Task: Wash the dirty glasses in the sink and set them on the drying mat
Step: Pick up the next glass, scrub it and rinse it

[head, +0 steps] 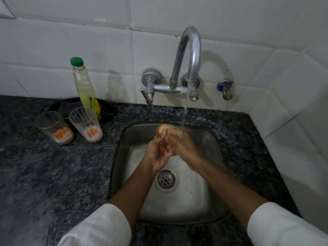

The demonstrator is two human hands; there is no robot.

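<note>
At the bottom of the frame, two white sleeves lead up to hands meeting over a steel sink [204, 201] at centre. The left hand [156, 155] and right hand [181, 146] together grasp a yellowish sponge [162, 129] under the tap's [190, 55] running stream. Farther, at centre left, two dirty glasses [71, 126] wait on the dark counter, just before a soap bottle [85, 84]. Wet, slick fingers could likely let a glass slip.

Two dirty glasses are standing upright on the dark counter, left of the steel sink [124, 174]: left glass [54, 127] and right glass [86, 124] sitting just beside each other, both clear, holding orange-and-white residue (bottoms only). Drying mat [106, 110] is lying behind them.
</note>
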